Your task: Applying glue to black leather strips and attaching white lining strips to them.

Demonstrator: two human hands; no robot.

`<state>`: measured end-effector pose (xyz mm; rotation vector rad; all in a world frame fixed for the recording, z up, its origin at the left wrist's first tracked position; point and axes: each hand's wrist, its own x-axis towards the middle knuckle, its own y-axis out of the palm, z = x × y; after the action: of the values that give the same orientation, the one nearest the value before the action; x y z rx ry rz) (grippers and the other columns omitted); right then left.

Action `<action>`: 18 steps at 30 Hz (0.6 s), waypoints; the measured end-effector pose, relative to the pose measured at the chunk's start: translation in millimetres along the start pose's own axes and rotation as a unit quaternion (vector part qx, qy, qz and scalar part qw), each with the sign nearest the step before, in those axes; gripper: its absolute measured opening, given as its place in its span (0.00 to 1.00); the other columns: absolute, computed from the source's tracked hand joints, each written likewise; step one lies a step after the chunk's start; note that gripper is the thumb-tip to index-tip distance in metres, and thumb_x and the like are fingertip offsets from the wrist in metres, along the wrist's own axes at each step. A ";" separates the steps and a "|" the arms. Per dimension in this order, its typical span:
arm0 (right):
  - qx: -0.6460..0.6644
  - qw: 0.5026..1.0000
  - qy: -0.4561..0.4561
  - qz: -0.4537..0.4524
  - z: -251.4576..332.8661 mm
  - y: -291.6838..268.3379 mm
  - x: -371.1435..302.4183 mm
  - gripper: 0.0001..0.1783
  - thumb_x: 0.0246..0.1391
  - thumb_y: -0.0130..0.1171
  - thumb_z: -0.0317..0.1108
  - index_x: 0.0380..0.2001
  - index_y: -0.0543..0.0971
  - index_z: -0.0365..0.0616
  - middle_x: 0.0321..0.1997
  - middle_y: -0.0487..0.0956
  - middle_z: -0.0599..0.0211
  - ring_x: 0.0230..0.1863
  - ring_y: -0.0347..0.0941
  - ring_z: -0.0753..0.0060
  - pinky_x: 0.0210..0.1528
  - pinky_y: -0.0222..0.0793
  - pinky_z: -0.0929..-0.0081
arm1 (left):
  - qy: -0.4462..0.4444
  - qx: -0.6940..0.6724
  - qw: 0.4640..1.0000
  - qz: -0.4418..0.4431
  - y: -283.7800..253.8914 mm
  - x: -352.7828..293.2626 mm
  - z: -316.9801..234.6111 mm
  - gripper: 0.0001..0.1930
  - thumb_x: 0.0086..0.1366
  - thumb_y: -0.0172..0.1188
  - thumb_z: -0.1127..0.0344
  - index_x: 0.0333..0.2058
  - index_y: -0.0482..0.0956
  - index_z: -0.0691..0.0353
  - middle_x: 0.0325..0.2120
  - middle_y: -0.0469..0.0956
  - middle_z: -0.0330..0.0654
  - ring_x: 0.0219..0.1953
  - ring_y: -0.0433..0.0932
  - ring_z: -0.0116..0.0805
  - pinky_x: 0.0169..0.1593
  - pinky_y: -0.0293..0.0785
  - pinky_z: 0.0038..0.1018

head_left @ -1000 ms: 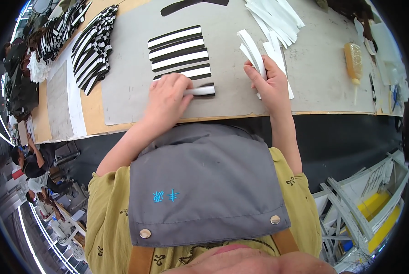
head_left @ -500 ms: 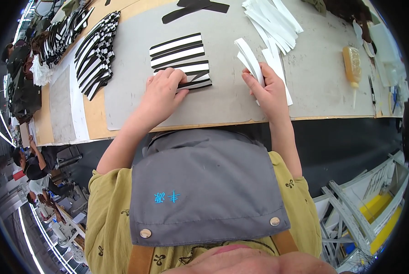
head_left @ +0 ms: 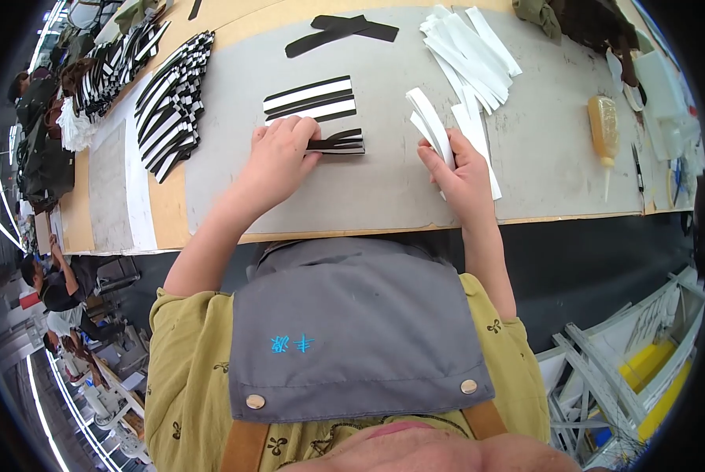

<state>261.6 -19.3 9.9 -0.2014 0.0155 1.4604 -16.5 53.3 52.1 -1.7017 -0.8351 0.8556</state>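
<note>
My left hand (head_left: 283,164) is closed on a black-and-white strip (head_left: 343,146) near the front of the work mat. The strip's black edges are bunched together at the fingertips, and the palm side of the hand hides its left end. Two more black-edged white strips (head_left: 309,96) lie flat just beyond the knuckles. In my right hand (head_left: 464,171) a small bundle of narrow white strips (head_left: 430,118) is gripped between thumb and fingers, its upper ends fanning out above the mat.
Loose white strips (head_left: 466,55) lie beyond my right hand, and black strips (head_left: 345,33) cross at the far middle. A pile of striped strips (head_left: 175,106) covers the left. At right are an amber glue bottle (head_left: 603,130), a pen (head_left: 638,169) and dark cloth (head_left: 585,27).
My left fingers have drawn the nearest strip's black edges together, where its white face showed more before. The whole view has shifted slightly. My right hand keeps its hold on the white strips.
</note>
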 end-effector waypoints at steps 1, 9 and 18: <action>0.000 1.000 -0.001 0.000 0.3 -0.3 0.5 0.13 0.61 0.68 0.39 0.42 0.82 0.40 0.31 0.79 0.73 0.33 0.69 0.82 0.38 0.65 0.79 | 0.000 0.000 1.000 -0.001 -0.7 2.8 1.6 0.14 0.65 0.66 0.67 0.47 0.74 0.55 0.44 0.78 0.40 0.53 0.75 0.40 0.58 0.62 0.41; -0.004 1.000 0.004 -0.002 1.9 -0.8 0.4 0.12 0.61 0.68 0.39 0.40 0.83 0.41 0.28 0.77 0.74 0.30 0.67 0.83 0.34 0.63 0.79 | -0.033 -0.010 0.998 -0.061 -3.7 29.1 30.5 0.18 0.66 0.66 0.65 0.53 0.76 0.55 0.44 0.80 0.41 0.54 0.76 0.42 0.62 0.61 0.41; -0.008 1.000 0.004 -0.002 2.1 1.0 3.4 0.11 0.61 0.67 0.38 0.40 0.82 0.40 0.28 0.77 0.74 0.30 0.67 0.84 0.34 0.63 0.79 | -0.036 -0.005 0.999 0.009 -10.7 32.1 25.8 0.17 0.66 0.65 0.66 0.52 0.74 0.55 0.46 0.79 0.41 0.54 0.74 0.43 0.62 0.60 0.43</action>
<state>260.8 -15.6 11.4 -0.2213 0.0102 1.4563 -23.5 95.2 51.5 -1.6982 -0.8760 0.9308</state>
